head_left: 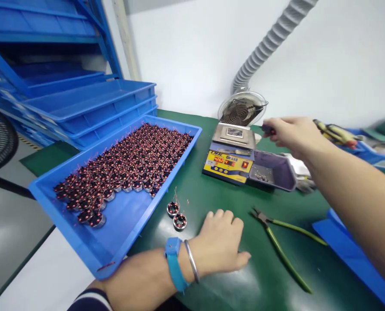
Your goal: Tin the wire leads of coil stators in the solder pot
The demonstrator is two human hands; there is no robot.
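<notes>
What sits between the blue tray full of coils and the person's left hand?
In the head view, two small rings with copper wire sit close together on the green table, between the tray and left hand.

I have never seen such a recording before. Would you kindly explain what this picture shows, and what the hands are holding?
No machine arm here: these are a person's bare hands, seen from a camera worn on the head, looking forward and down. The left hand rests palm down on the green table, beside two wound stators, which are metal rings with copper wire; it holds nothing. The right hand pinches a small dark part, too blurred to name, near what looks like a solder pot with a lit display. On the left, a blue tray holds many more stators. Beside the pot sits a purple bin with small scraps; nearer the viewer lie green-handled pliers.
</notes>
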